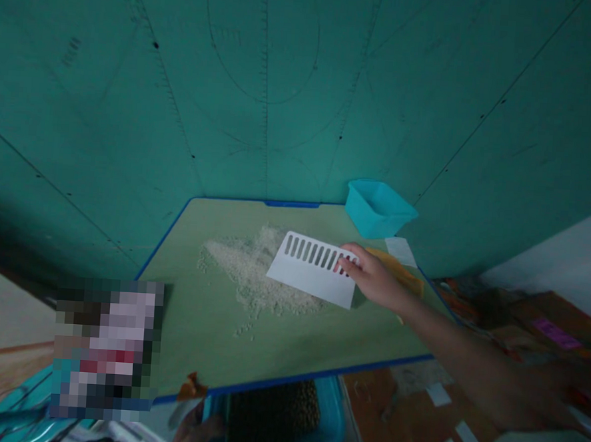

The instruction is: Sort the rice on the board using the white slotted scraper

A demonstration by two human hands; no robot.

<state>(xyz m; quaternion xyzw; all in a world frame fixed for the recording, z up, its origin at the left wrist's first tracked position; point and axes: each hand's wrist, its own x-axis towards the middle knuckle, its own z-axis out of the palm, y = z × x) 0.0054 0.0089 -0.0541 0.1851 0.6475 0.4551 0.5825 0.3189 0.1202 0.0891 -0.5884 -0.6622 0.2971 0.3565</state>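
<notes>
My right hand [370,273] grips one end of a white plastic plate [309,275] with a row of slots along its upper part; fingers show through the slots. The plate is tilted over a spread pile of pale grains [243,261], perhaps rice, on a light green table top [188,341] with a blue edge. Low in the view, my left hand [196,432] is closed at the left rim of a blue tub [333,417] below the table's front edge. Many small brown pieces [284,410] fill part of that tub; its near side is cut off.
An open turquoise container [379,209] stands at the back right corner, beside a white paper [401,251] and a yellow-orange cloth-like piece [407,278]. A green marked wall [282,113] rises behind. Brown scrap [192,387] lies on the front edge; a blurred-out object [118,343] stands left.
</notes>
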